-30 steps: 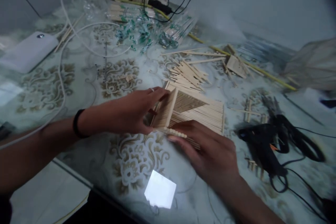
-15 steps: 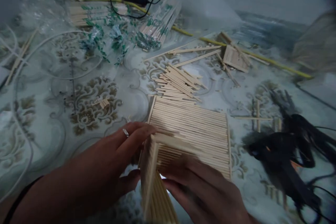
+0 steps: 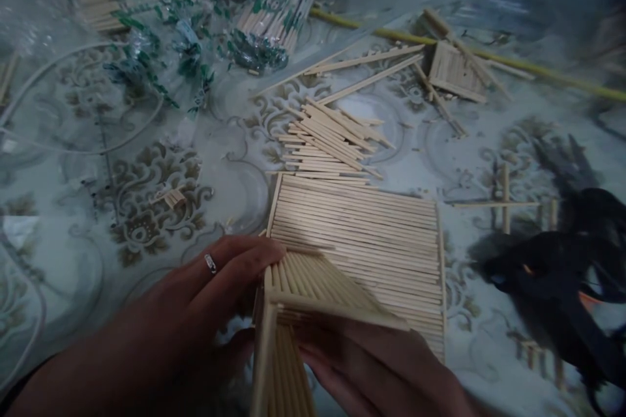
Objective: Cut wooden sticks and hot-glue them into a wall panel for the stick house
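A flat panel of thin wooden sticks (image 3: pixel 362 234) lies on the table, bordered by sticks along its sides. Over its near-left part stand joined stick walls (image 3: pixel 320 277) meeting at a corner. My left hand (image 3: pixel 210 306), with a ring on one finger, grips the left side of these walls, fingertips at the upper edge and thumb lower down. Partly behind the slanting wall, my right hand (image 3: pixel 376 365) holds it from the near side; its fingertips are hidden. Just beyond the panel is a pile of loose sticks (image 3: pixel 337 140).
A black glue gun (image 3: pixel 548 293) lies at the right, with dark pliers or scissors (image 3: pixel 577 169) beside it. Plastic-wrapped stick bundles (image 3: pixel 281 3) and crumpled wrappers sit at the back. A yellow cable (image 3: pixel 552 71) crosses behind a small stick panel (image 3: pixel 454 71). A white cable (image 3: pixel 29 143) curves on the left.
The view has shifted closer over the work. The stick walls have been tilted and turned, with both hands staying on them; the slanting wall now covers part of my right hand.
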`<state>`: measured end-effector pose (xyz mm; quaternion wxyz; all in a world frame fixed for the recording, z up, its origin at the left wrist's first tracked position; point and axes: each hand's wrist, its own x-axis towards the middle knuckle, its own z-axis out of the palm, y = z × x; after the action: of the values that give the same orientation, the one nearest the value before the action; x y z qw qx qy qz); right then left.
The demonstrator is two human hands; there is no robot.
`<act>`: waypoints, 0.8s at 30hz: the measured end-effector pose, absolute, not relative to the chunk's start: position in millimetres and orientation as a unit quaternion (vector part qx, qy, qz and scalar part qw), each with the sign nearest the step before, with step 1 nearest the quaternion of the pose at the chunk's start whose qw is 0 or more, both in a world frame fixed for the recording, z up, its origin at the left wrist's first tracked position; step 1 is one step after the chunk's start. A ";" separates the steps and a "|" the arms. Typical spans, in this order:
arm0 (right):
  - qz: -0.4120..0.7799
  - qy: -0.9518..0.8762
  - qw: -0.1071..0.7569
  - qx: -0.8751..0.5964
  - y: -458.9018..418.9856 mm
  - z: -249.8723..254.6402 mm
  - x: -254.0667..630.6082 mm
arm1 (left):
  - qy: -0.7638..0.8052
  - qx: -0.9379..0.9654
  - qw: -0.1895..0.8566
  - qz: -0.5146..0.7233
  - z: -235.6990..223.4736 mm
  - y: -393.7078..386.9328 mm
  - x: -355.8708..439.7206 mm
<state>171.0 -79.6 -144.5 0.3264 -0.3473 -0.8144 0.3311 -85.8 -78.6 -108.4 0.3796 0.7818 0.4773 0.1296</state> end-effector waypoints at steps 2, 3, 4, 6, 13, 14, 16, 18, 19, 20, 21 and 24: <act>0.322 -0.821 0.327 -0.340 -81.9 -142.3 173.0 | 0.468 0.783 0.383 0.146 -107.4 -75.7 -84.4; 0.316 -0.824 0.327 -0.338 -83.3 -140.8 174.2 | 0.465 0.785 0.382 0.149 -106.4 -74.1 -83.3; 0.308 -0.828 0.326 -0.337 -84.7 -139.2 175.4 | 0.461 0.787 0.382 0.149 -105.2 -72.6 -82.2; 0.290 -0.837 0.320 -0.336 -86.7 -136.8 177.1 | 0.457 0.791 0.380 0.147 -102.2 -70.2 -80.0; 0.275 -0.850 0.341 -0.293 -81.7 -145.0 172.8 | 0.447 0.801 0.358 0.176 -101.0 -69.7 -77.3; 0.280 -0.850 0.340 -0.287 -80.8 -145.3 172.3 | 0.446 0.802 0.354 0.181 -101.9 -70.2 -77.3; 0.298 -0.844 0.326 -0.303 -79.6 -142.0 172.0 | 0.445 0.803 0.350 0.186 -103.7 -71.3 -77.2; 0.297 -0.845 0.311 -0.317 -79.0 -134.4 172.7 | 0.443 0.804 0.352 0.184 -105.4 -72.3 -77.4; 0.289 -0.851 0.299 -0.321 -78.7 -130.0 173.1 | 0.441 0.807 0.349 0.181 -106.4 -72.8 -77.8; 0.276 -0.857 0.292 -0.322 -78.4 -125.8 173.5 | 0.439 0.811 0.345 0.176 -107.7 -73.4 -78.4; 0.261 -0.864 0.288 -0.320 -78.2 -122.1 173.8 | 0.436 0.816 0.339 0.170 -109.2 -74.1 -79.2; 0.225 -0.873 0.285 -0.324 -78.2 -117.1 173.8 | 0.435 0.829 0.317 0.153 -115.2 -76.9 -82.2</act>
<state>173.8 -78.2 -117.1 0.2855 -0.3243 -0.8734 0.2247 -82.2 -76.9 -115.2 0.3167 0.8291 0.4347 0.1530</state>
